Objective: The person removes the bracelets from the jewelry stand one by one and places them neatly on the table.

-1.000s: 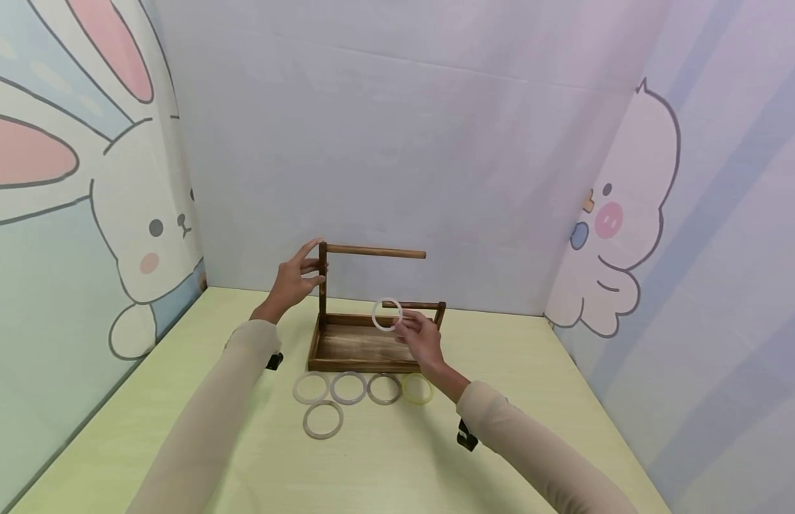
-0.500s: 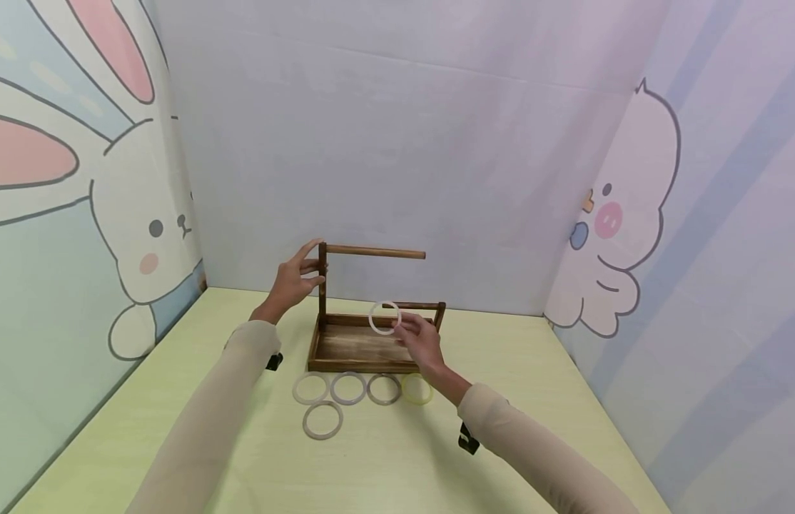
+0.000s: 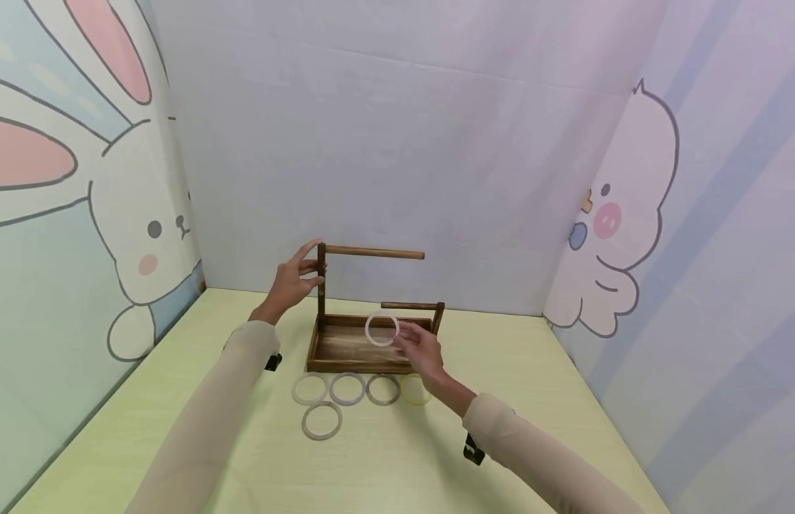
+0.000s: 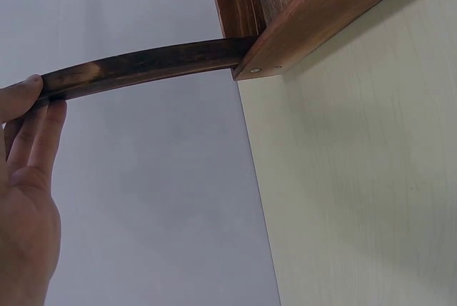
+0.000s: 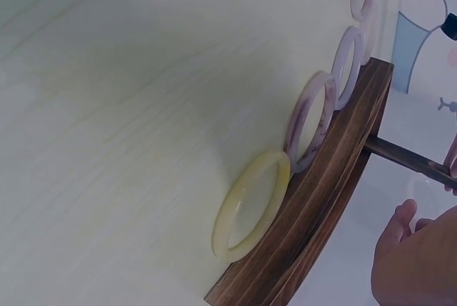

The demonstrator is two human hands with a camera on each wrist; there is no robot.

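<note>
My left hand (image 3: 288, 284) grips the dark upright post (image 4: 150, 67) of a wooden bangle stand (image 3: 362, 367), near its top. In the left wrist view, the thumb lies on one side of the post and fingers on the other. My right hand (image 3: 424, 351) pinches a white bangle (image 3: 367, 330) by its right side, holding it above the stand's tray. The stand's long upper rod (image 3: 375, 252) and short lower rod (image 3: 407, 305) carry nothing. Only part of the right hand shows in its wrist view.
Along the tray's front lie a pale bangle (image 3: 292, 390), a lavender bangle (image 3: 348, 403), a purple-brown bangle (image 5: 294, 128) and a yellow bangle (image 5: 226, 217). One more greyish bangle (image 3: 322, 437) lies nearer me. Cartoon-printed walls (image 3: 385, 143) enclose the pale table (image 3: 372, 471).
My right hand has lowered the white bangle and moved it slightly left, from beside the short rod to over the tray. The left hand stays on the post.
</note>
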